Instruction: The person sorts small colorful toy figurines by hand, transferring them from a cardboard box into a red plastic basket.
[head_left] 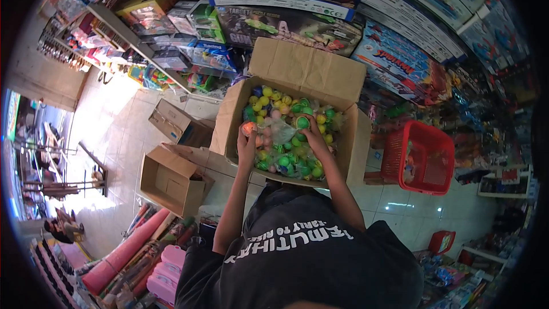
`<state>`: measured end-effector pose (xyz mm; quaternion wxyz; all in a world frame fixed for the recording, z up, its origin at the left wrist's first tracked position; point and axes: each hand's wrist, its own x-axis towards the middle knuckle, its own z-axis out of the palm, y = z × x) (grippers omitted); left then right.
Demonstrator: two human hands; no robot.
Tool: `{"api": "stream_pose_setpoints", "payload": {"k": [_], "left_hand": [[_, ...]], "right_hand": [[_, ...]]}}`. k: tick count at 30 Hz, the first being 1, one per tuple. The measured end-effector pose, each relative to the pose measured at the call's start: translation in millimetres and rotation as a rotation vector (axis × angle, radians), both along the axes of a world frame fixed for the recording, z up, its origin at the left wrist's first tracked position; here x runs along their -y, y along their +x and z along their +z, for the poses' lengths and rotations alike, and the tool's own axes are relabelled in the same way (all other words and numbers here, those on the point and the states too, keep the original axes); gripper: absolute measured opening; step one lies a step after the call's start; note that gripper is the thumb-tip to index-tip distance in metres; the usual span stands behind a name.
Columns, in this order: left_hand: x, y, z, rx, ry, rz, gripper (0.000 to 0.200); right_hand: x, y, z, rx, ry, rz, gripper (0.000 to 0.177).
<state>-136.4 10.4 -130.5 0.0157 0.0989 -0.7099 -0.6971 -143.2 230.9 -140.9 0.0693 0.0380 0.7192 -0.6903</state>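
Note:
An open cardboard box (309, 66) stands in front of me, full of small balls in yellow, green and pink, some in clear plastic. My left hand (246, 140) is over the box's left side, its fingers closed on an orange ball (249, 129). Over the right part of the box, my right hand (313, 135) grips a green ball (302, 122). Between the two hands lies a crumpled clear plastic bag (282, 131) on top of the balls.
Two smaller open cardboard boxes (170, 180) sit on the tiled floor at the left. A red plastic basket (420, 189) stands at the right. Shelves of boxed toys (291, 28) rise behind the box. Rolled material (123, 252) lies at the lower left.

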Motion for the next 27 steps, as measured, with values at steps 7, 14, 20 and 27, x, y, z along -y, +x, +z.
{"api": "stream_pose_setpoints", "payload": {"k": [7,14,20,27], "left_hand": [[-35.1,24.3,-7.3,0.197,0.597,-0.306,0.033],[-81.9,55.0,10.3,0.393,0.857,-0.642,0.038],[-128.6,74.9,17.3,0.459,0.932,-0.871,0.034],[-178.5,102.9,24.3,0.363,0.636,-0.973,0.028]], "right_hand": [[-7.1,58.7,0.2,0.027,-0.398,-0.170,0.043],[-27.0,123.3,17.6,0.032,-0.382,-0.329,0.035],[-41.8,156.2,62.0,0.013,-0.101,-0.527,0.028],[-93.9,205.9,31.3,-0.175,-0.106,-0.586,0.030]]}}
